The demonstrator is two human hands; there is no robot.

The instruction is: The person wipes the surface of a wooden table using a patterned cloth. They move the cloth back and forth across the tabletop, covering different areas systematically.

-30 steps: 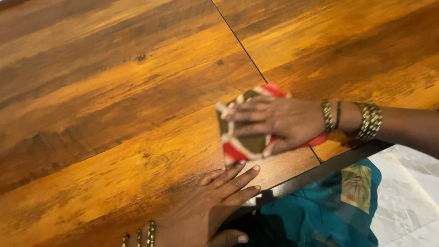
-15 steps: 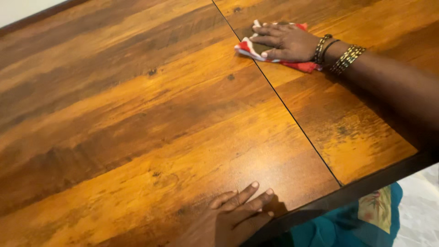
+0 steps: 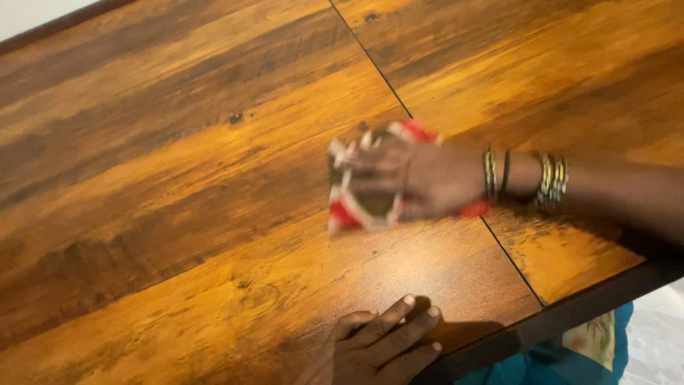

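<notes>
Two hands, right hand (image 3: 420, 182) blurred (cloth (image 3: 356, 207) underneath)

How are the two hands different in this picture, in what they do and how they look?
The right hand presses flat on a folded red, white and brown cloth; the left hand lies on the bare wooden table. The right hand looks blurred, the left sharp. Bangles show only on the right wrist. Both rest palm down.

A wooden table (image 3: 178, 178) — two boards meeting at a dark seam — bears a red-patterned cloth (image 3: 349, 210).
</notes>
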